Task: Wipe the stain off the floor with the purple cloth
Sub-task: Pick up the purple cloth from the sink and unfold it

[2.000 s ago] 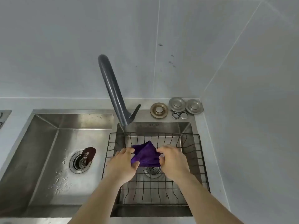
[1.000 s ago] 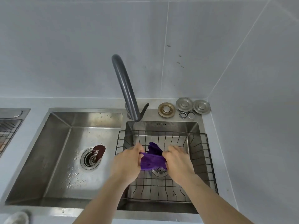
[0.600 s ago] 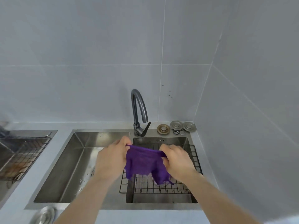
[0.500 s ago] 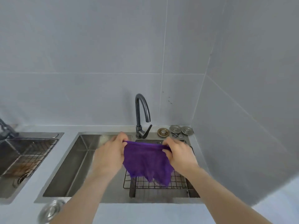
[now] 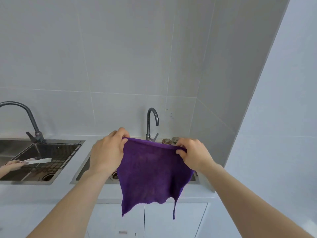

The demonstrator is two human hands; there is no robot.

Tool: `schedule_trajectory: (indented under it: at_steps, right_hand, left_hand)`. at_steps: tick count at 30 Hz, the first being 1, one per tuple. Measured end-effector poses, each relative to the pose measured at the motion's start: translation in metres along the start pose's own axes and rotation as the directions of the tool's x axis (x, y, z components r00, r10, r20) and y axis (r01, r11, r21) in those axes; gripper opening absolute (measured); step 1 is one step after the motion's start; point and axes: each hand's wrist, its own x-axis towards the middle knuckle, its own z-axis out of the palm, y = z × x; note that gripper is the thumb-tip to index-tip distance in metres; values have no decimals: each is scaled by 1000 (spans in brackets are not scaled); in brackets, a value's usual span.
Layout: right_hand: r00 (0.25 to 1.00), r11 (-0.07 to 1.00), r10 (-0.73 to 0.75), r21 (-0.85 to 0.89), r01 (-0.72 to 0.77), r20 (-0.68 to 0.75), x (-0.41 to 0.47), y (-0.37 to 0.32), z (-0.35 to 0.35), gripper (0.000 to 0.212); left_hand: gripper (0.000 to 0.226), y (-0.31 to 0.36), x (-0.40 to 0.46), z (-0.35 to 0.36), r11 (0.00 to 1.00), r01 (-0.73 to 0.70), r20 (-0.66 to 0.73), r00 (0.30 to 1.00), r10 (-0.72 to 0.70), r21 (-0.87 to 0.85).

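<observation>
**Cloth up and spread, floor nowhere in shot**

Nearest the camera, two bare forearms reach forward, and between them hangs the purple cloth (image 5: 152, 176), opened out flat like a little banner. The left hand (image 5: 107, 152) pinches the top left corner, fingers (image 5: 120, 133) curled shut over the hem. The right hand (image 5: 193, 154) does the same at the top right corner, thumb pressed on the front of the fabric. The cloth's top edge runs straight from hand to hand, nearly level, and the rest drops below the fingers, ragged bottom edge and a loose thread dangling in front of the white cabinet doors (image 5: 175, 220).

Just behind the cloth sits the sink (image 5: 82, 174), sunk into the desk (image 5: 60, 191), with the dark tap (image 5: 151, 124) rising beyond the cloth's top edge. Left of the cloth, a second sink (image 5: 42, 162), where another person's hand (image 5: 10, 164) holds something pale.

The stain? Not visible. The floor lies out of frame, below the cloth, so I'd judge the coming move is a turn away and a drop down; both hands share the cloth equally.
</observation>
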Motion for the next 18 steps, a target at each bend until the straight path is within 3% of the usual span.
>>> schedule_trajectory:
  at_steps: [7,18]
  right_hand:
    - [999,999,-26,46,25,26,-49,-6,-25,16]
    - [993,991,109,84,-105,-47,-127,33,-68,9]
  left_hand:
    - [7,13,-39,-29,999,52,34,998,-52,9]
    - [11,84,-88,-31,999,36,95,995,-36,-1]
